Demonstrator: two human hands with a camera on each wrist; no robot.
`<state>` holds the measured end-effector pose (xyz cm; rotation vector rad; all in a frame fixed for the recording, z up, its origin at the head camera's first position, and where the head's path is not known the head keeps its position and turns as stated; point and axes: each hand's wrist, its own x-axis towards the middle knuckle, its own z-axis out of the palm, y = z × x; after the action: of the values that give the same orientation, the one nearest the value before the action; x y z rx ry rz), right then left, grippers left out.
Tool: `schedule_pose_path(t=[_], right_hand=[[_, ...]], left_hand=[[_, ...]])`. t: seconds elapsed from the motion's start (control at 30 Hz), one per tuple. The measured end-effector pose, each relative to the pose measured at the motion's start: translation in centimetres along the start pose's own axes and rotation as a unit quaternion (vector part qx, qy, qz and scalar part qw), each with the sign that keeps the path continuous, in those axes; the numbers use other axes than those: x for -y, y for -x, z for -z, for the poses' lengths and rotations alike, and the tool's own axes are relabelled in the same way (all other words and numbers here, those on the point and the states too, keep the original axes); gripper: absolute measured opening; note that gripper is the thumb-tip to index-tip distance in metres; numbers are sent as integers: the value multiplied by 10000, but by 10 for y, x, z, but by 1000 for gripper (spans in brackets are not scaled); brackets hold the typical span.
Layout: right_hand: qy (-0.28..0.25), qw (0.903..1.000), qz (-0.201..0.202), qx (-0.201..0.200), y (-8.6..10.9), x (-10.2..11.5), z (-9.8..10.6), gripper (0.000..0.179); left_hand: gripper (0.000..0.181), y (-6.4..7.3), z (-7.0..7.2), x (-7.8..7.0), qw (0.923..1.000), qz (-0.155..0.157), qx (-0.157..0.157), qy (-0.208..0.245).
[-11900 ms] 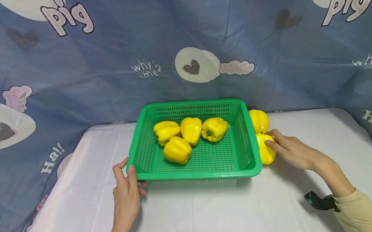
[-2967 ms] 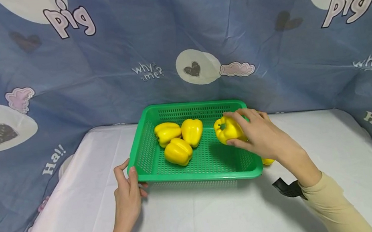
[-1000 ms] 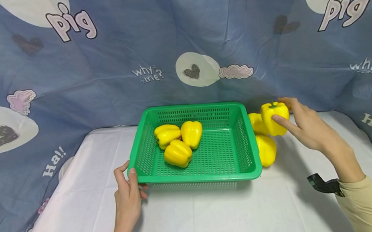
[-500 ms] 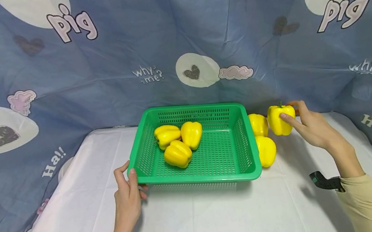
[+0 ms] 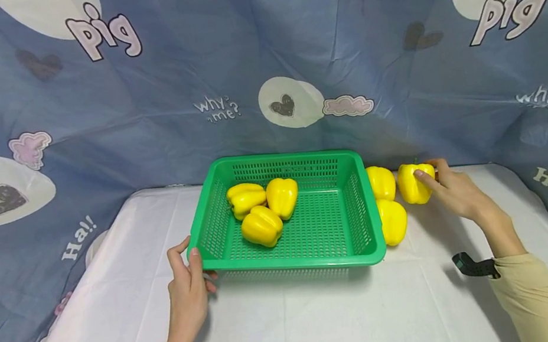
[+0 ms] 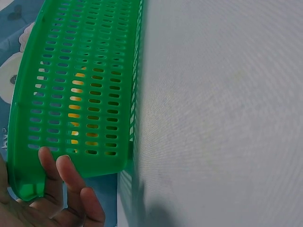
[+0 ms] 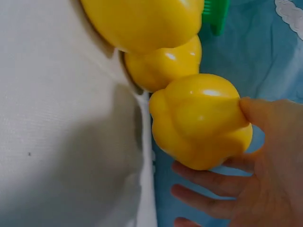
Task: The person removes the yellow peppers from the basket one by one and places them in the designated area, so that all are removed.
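Note:
A green perforated basket (image 5: 288,261) stands in the middle of the table in the head view. At its front left corner my left hand (image 5: 185,292) grips the rim, thumb on top and fingers under it. Three yellow bell peppers (image 5: 262,226) lie together in the basket's left half. My right hand (image 5: 457,193) holds another yellow bell pepper (image 5: 413,186) between thumb and fingers, to the right of the basket at the table's back edge. In the right wrist view this pepper (image 7: 203,120) hides where its base meets the cloth.
Two more yellow peppers, a rear one (image 5: 382,182) and a front one (image 5: 393,222), lie against the basket's right wall. White cloth (image 5: 331,329) covers the table. Behind it hangs a blue printed curtain (image 5: 169,50).
The right hand has taken a fourth pepper out of the basket, carried it right past the wall and lowered it beside the two outside. The left hand has stayed on the rim.

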<state>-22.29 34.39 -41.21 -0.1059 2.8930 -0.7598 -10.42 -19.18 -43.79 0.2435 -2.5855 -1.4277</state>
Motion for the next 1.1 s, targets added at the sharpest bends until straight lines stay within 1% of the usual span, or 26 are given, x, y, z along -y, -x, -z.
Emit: schedule_pose_path(t=[0.33, 0.63, 1.1], right_hand=[[40, 9997, -165, 177, -9, -7, -7, 90], [48, 9996, -147, 249, -13, -11, -13, 90], [136, 9998, -115, 129, -15, -14, -20, 86]], left_hand=[[49, 0, 0, 1, 10000, -11, -26, -13], [49, 0, 0, 2, 10000, 8, -7, -14], [49, 0, 0, 2, 10000, 2, -10, -5]])
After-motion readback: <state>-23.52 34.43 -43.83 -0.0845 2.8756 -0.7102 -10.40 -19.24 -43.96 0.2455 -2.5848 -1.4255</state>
